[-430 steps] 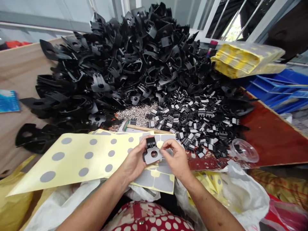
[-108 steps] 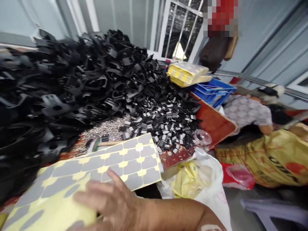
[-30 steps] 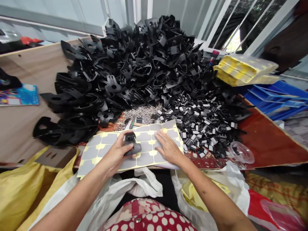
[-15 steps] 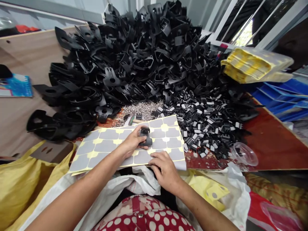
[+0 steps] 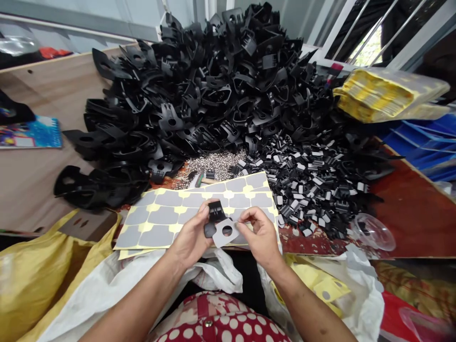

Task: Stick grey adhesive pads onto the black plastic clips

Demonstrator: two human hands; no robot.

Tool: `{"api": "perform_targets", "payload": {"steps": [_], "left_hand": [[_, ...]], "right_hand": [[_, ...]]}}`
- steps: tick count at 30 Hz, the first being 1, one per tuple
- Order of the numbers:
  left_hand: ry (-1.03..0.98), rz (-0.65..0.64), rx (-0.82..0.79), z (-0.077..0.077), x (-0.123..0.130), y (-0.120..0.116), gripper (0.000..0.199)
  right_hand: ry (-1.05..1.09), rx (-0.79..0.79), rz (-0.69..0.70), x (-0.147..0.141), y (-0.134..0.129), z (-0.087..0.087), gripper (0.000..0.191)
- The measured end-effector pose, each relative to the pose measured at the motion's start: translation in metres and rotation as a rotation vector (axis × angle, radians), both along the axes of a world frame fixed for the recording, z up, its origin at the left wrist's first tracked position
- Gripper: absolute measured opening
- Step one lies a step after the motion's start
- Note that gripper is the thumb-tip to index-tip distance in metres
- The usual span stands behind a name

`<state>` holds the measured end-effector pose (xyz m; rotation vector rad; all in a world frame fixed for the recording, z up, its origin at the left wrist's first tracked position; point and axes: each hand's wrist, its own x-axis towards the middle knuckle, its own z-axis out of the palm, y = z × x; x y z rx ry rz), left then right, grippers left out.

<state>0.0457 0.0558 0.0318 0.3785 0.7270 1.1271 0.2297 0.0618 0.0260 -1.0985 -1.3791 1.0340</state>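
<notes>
My left hand [image 5: 192, 236] holds a black plastic part [image 5: 214, 212] above the sticker sheets. Between thumb and finger, my right hand [image 5: 259, 231] pinches the edge of a grey sticker [image 5: 225, 232] with a round hole. The sticker overlaps the lower right of the black part; whether the two touch is not clear. Beneath both hands lie yellow-backed sheets of grey stickers [image 5: 162, 216]. Just behind the sheets are a small tool with a green end [image 5: 199, 179] and a heap of tiny shiny metal pieces [image 5: 221, 164].
A tall pile of black plastic parts [image 5: 213, 90] fills the back. Small black and white pieces [image 5: 302, 183] lie at the right, beside a clear plastic cup [image 5: 374, 232]. Bundled sticker sheets [image 5: 388, 95] sit back right. A yellow bag [image 5: 32, 275] hangs front left.
My right hand has risen from the sheet and now pinches a grey sticker next to the black part. The black part has turned in my left hand. The view has shifted slightly.
</notes>
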Motion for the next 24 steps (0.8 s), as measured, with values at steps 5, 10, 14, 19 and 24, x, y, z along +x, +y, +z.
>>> {"api": "perform_targets", "payload": {"steps": [5,10,14,19,24], "left_hand": [[-0.056,0.056,-0.041,0.000,0.001,-0.011,0.033],[-0.080,0.072,-0.047,0.005,0.001,-0.012,0.031],[-0.075,0.089,-0.066,0.008,0.003,-0.013,0.031],[-0.076,0.101,-0.069,0.007,0.005,-0.013,0.030],[-0.100,0.084,-0.056,0.002,0.004,-0.013,0.033]], "right_hand": [[0.018,0.002,-0.024,-0.018,0.000,-0.006,0.010],[-0.006,0.016,-0.038,-0.024,0.000,-0.010,0.011],[-0.025,0.022,-0.027,-0.024,0.000,-0.011,0.011],[-0.047,0.045,-0.015,-0.024,0.000,-0.012,0.011],[-0.095,0.099,-0.013,-0.024,-0.002,-0.013,0.013]]}}
